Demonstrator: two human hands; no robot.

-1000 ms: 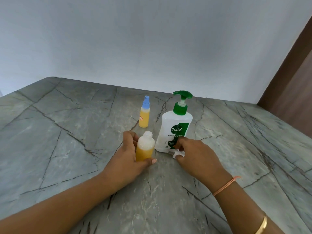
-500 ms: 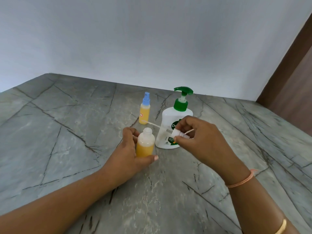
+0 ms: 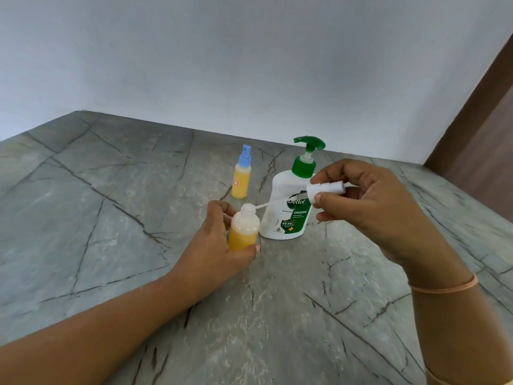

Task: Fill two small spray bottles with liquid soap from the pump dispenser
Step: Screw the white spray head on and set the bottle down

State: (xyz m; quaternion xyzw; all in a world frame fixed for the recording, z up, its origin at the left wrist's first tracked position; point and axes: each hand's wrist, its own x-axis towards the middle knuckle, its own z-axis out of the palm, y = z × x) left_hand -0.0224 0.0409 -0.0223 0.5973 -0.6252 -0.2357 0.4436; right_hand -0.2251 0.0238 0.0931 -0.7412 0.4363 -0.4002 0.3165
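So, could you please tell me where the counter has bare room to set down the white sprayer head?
Bare counter lies left of the left hand and the blue-capped spray bottle; more lies between the forearms and right of the pump dispenser. It is crowded around the open bottle, close beside the dispenser.

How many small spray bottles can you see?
2. The blue-capped bottle stands behind, left of the pump dispenser. The uncapped bottle stands nearer, gripped by the left hand; the right hand holds its spray head. None seems hidden.
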